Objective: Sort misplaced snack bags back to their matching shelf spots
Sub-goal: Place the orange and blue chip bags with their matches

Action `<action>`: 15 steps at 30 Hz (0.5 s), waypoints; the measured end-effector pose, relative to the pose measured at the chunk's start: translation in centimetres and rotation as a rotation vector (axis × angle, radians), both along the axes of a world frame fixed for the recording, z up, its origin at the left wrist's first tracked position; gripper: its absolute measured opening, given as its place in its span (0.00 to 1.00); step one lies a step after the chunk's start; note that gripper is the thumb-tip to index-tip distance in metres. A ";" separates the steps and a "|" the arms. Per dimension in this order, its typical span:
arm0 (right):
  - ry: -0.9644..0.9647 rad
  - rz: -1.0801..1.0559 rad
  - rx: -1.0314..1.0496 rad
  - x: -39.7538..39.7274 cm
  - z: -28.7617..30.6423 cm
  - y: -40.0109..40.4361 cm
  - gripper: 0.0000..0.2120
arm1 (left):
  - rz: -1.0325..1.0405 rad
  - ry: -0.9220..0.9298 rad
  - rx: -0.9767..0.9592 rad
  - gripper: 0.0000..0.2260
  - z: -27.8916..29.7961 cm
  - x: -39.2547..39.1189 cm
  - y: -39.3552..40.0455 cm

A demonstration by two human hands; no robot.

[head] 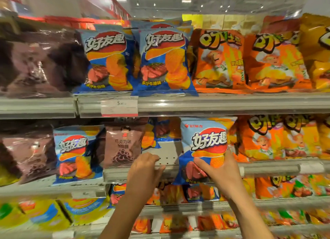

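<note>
Supermarket snack shelf (267, 168): our right hand (221, 172) grips blue chip bag (203, 149); left hand (145, 169) loose-fingered on bare gap (168, 154). Risk: bag tipping off, nudging brown chocolate-ring bag (123, 146).

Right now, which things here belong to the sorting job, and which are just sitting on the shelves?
In play: blue chip bag in the right hand; left hand at the bare shelf gap.
Just shelved: brown chocolate bag, orange bags, price tag.

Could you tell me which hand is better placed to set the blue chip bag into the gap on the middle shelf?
Right hand: it grips the blue chip bag beside the gap.
</note>
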State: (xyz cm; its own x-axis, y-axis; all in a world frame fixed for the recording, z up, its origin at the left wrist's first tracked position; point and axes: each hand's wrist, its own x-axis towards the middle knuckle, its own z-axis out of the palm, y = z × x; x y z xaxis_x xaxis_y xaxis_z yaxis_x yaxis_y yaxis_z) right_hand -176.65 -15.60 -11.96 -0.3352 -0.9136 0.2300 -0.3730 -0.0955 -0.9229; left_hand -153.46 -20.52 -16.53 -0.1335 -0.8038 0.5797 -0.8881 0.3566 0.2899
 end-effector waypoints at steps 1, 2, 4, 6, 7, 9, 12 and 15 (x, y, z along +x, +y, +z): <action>-0.006 0.003 -0.007 1.0 0.1 -0.7 0.32 | 0.039 -0.076 0.001 0.10 0.0 0.9 0.3; -0.013 0.005 -0.016 1.8 0.1 -1.3 0.33 | 0.070 -0.138 0.019 0.08 0.0 1.4 0.6; -0.009 -0.001 -0.036 3.4 0.4 -2.5 0.36 | 0.093 -0.238 0.048 0.06 0.0 1.8 1.2; 0.026 -0.015 -0.057 4.7 0.7 -3.7 0.36 | 0.085 -0.296 0.046 0.03 0.1 1.6 1.5; 0.036 -0.016 -0.069 5.2 0.9 -4.4 0.36 | 0.090 -0.289 0.063 0.03 0.2 1.5 1.5; 0.048 -0.007 -0.072 6.0 1.2 -5.6 0.36 | 0.119 -0.226 0.082 0.05 0.4 1.3 1.6; 0.075 0.012 -0.002 7.0 0.9 -7.4 0.41 | 0.135 -0.208 0.050 0.04 0.6 0.9 2.0; 0.109 0.044 0.088 8.0 0.7 -8.5 0.41 | 0.126 -0.183 0.003 0.06 0.4 0.8 2.1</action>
State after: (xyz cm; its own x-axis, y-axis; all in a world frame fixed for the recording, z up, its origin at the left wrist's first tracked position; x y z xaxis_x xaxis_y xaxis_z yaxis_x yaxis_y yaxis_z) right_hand -168.64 -24.14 -11.29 -0.2720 -0.9450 0.1815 -0.4691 -0.0345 -0.8825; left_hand -152.64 -18.45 -16.08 -0.1350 -0.8227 0.5522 -0.9635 0.2390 0.1206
